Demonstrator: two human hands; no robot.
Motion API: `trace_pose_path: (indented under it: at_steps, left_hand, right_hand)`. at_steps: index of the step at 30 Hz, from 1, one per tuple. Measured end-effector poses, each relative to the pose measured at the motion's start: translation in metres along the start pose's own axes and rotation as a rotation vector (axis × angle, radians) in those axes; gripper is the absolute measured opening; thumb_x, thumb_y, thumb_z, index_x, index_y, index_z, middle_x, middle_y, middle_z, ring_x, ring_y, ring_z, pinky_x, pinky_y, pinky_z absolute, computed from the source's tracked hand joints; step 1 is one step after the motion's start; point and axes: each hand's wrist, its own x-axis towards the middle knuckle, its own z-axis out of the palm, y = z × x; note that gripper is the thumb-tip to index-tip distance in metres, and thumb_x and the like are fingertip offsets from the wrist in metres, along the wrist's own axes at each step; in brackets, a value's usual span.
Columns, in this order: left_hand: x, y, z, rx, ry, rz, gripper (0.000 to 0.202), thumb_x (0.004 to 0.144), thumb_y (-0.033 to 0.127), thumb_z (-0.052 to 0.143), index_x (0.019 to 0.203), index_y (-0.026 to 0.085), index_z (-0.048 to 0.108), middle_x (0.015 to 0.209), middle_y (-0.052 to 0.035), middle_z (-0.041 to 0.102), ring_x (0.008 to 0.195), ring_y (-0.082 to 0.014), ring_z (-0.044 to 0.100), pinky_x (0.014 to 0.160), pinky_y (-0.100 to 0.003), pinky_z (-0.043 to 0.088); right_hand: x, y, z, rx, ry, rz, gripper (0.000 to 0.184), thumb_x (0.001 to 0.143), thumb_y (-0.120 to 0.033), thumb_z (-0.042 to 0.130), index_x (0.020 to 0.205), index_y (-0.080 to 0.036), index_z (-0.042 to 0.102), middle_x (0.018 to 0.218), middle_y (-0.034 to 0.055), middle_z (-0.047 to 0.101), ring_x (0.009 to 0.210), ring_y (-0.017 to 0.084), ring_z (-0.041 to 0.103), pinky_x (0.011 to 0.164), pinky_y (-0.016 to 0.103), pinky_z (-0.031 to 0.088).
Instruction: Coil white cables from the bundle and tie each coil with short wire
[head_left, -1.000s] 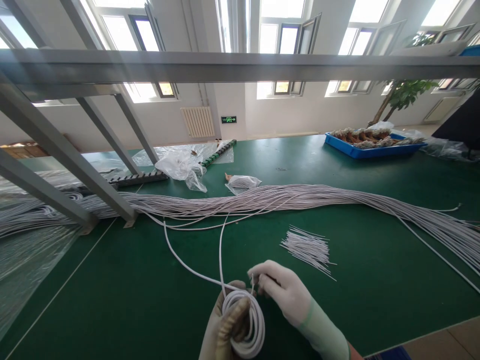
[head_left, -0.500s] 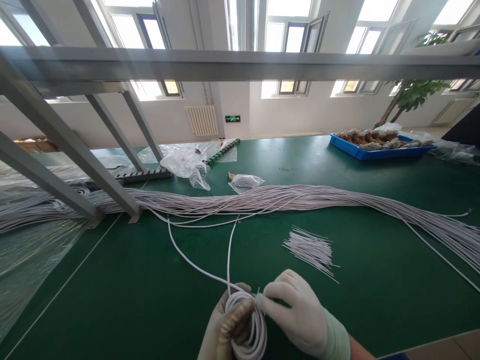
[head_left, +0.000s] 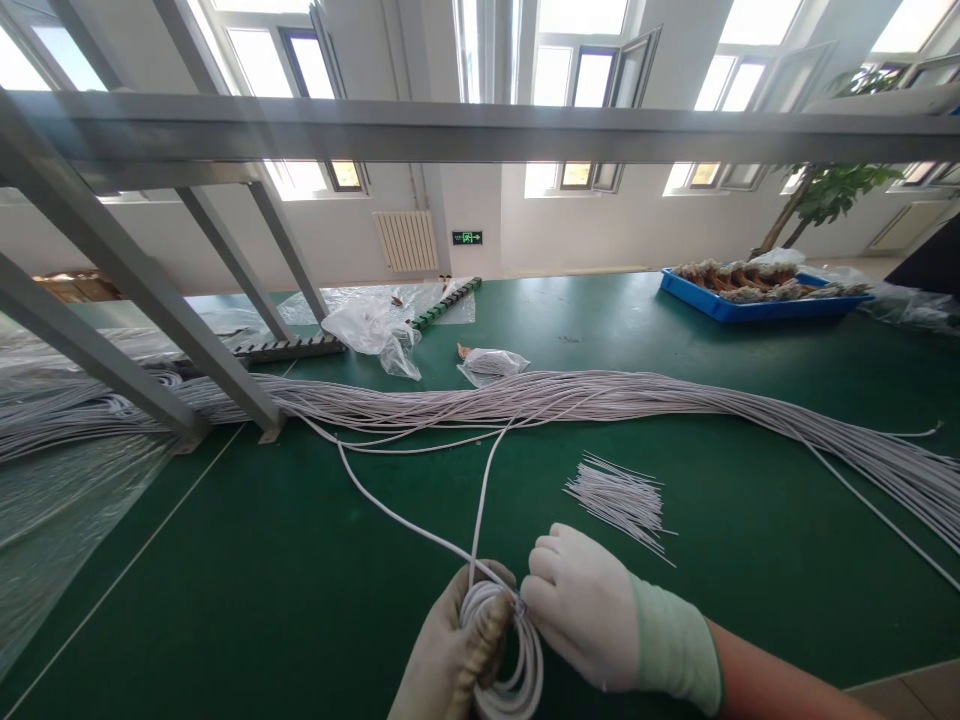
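Observation:
My left hand (head_left: 454, 645), in a stained white glove, is closed around a coil of white cable (head_left: 527, 672), thumb across its near side. Two lengths of the cable run up from the coil and cross just above my fingers. My right hand (head_left: 581, 600), in a white glove with a pale green cuff, is closed in a pinch at the coil's upper right edge, on a thin white twist tie mostly hidden by the fingers. A loose pile of short white twist ties (head_left: 619, 500) lies on the table beyond my right hand.
A long bundle of white cables (head_left: 600, 393) crosses the green table (head_left: 225, 600). Grey metal posts (head_left: 202, 340) stand at left. Behind the bundle lie a small plastic bag (head_left: 495, 364), crumpled film (head_left: 375, 330) and a blue tray (head_left: 757, 308) of wire bunches.
My right hand has turned, its fingers curling tighter beside the coil; the tie end that stuck up is now hidden. The coil and my left hand have shifted slightly right, one cable length with them.

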Motion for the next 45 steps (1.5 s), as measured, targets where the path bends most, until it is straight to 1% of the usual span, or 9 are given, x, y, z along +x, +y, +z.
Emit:
trace_pose_path:
  at_steps: [6,9,12,17,23,27,34,40,45]
  left_hand:
    - [-0.014,0.005,0.02,0.426,0.126,0.169,0.056,0.073,0.071,0.078,0.103,0.024,0.069,0.097,-0.0074,0.071,0.09,-0.0304,0.064,0.085,-0.042,0.05]
    - [-0.014,0.004,0.021,0.503,0.164,0.201,0.052,0.079,0.072,0.071,0.103,0.026,0.07,0.099,-0.0086,0.074,0.095,-0.033,0.066,0.088,-0.044,0.048]
    - [-0.011,0.005,0.015,0.244,0.181,0.139,0.055,0.071,0.068,0.081,0.101,0.024,0.068,0.091,-0.0052,0.072,0.088,-0.0272,0.063,0.084,-0.039,0.048]
    - [-0.009,0.01,0.008,-0.076,0.098,0.05,0.063,0.059,0.061,0.093,0.097,0.02,0.065,0.075,0.0011,0.064,0.071,-0.0154,0.053,0.068,-0.028,0.041]
    - [-0.01,0.009,0.009,-0.146,0.034,0.0,0.059,0.062,0.058,0.094,0.096,0.019,0.066,0.073,0.0019,0.062,0.064,-0.0111,0.049,0.067,-0.027,0.042]
    - [-0.009,0.006,0.008,0.018,0.029,0.05,0.061,0.065,0.066,0.088,0.098,0.02,0.065,0.079,-0.0001,0.063,0.074,-0.0171,0.055,0.073,-0.03,0.046]
    - [-0.014,0.005,0.013,0.366,0.159,0.164,0.06,0.069,0.075,0.078,0.101,0.025,0.067,0.092,-0.0054,0.071,0.089,-0.0286,0.063,0.085,-0.04,0.048]
    - [-0.005,0.003,0.001,-0.054,0.079,0.096,0.054,0.069,0.061,0.088,0.099,0.021,0.066,0.075,0.0016,0.062,0.07,-0.0155,0.054,0.067,-0.029,0.042]
    - [-0.006,0.005,0.003,-0.12,0.049,0.051,0.055,0.063,0.056,0.093,0.094,0.02,0.066,0.079,0.0005,0.063,0.07,-0.0134,0.053,0.069,-0.028,0.043]
  right_hand:
    - [0.007,-0.001,0.01,0.828,-0.174,0.77,0.024,0.086,-0.02,0.052,0.063,-0.02,0.048,0.062,-0.0027,0.047,0.059,0.013,0.042,0.056,0.028,0.032]
    - [0.011,0.002,0.01,1.036,-0.322,0.918,0.024,0.087,-0.023,0.051,0.063,-0.021,0.05,0.053,-0.0052,0.042,0.049,0.012,0.04,0.048,0.026,0.032]
    - [0.009,0.007,0.002,1.003,-0.171,0.835,0.032,0.099,-0.035,0.045,0.076,-0.019,0.06,0.061,-0.0027,0.05,0.055,0.014,0.047,0.053,0.026,0.04]
    - [-0.001,0.019,0.0,0.628,0.103,0.271,0.03,0.104,-0.038,0.053,0.123,-0.02,0.068,0.102,0.0087,0.062,0.086,0.02,0.058,0.076,0.032,0.047]
    - [0.002,0.026,0.005,0.475,0.14,-0.018,0.042,0.11,-0.049,0.04,0.101,-0.019,0.068,0.092,0.0059,0.062,0.078,0.017,0.053,0.071,0.031,0.039]
    - [0.005,0.013,0.002,0.382,0.063,0.026,0.032,0.106,-0.034,0.042,0.085,-0.018,0.06,0.083,0.0037,0.057,0.07,0.016,0.043,0.067,0.033,0.032]
    - [0.012,-0.002,0.005,0.967,-0.315,0.861,0.029,0.088,-0.025,0.052,0.06,-0.02,0.049,0.054,-0.0041,0.044,0.052,0.012,0.041,0.051,0.026,0.03]
    - [0.005,0.017,-0.003,0.768,0.103,0.558,0.023,0.099,-0.033,0.055,0.102,-0.017,0.071,0.091,0.0044,0.063,0.077,0.017,0.058,0.072,0.029,0.047]
    - [0.001,0.022,0.002,0.634,0.095,0.101,0.033,0.105,-0.046,0.053,0.107,-0.02,0.073,0.097,0.0068,0.063,0.084,0.019,0.058,0.074,0.031,0.044]
